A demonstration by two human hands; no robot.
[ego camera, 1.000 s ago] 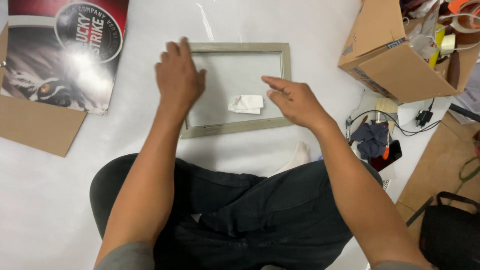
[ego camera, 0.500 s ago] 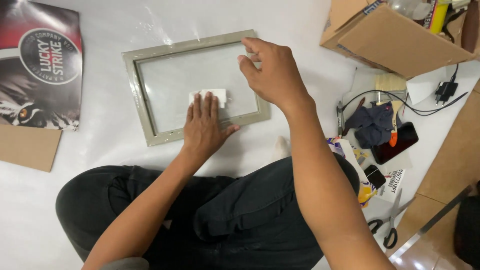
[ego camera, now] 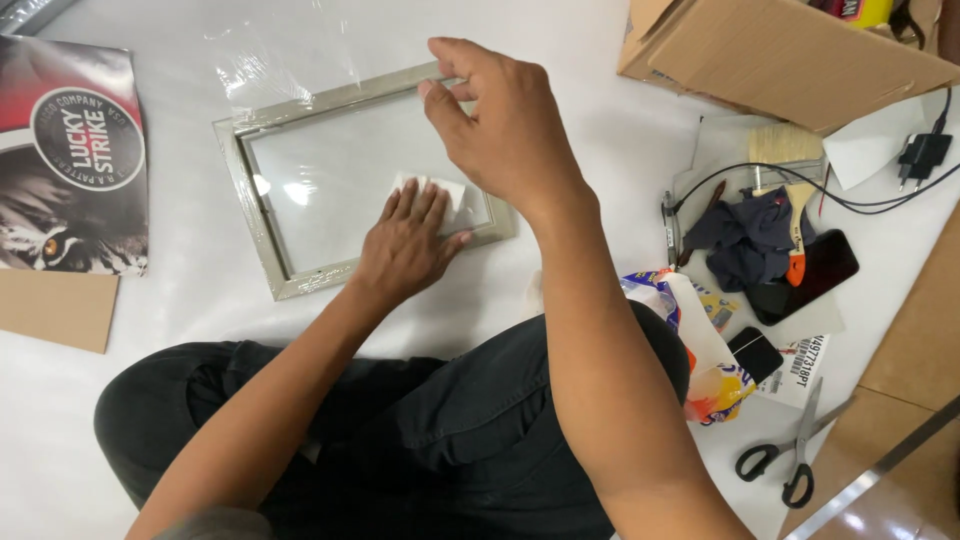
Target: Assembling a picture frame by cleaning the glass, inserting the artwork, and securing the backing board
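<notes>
Now, from the head camera, looking down: the left hand has slid in from the frame's left rail onto the glass, and it lies flat, fingers spread and pressed on a white cloth near the frame's right side. So the wiping has moved from the middle of the pane across to that side. The right hand has left the cloth and gone up to the far rail of the picture frame, fingers curled loosely about the top edge, pinning it down rather than clenching.

The frame lies flat on the white floor sheet, just ahead of the person's crossed legs, its long side skewed to the sheet's edges.

Count it off: one frame, one cloth, two hands at work. Off to the left, one poster on the sheet's left edge. Right side: one cardboard box in the far corner, one paintbrush, one dark rag, one pair of scissors near the right edge.
</notes>
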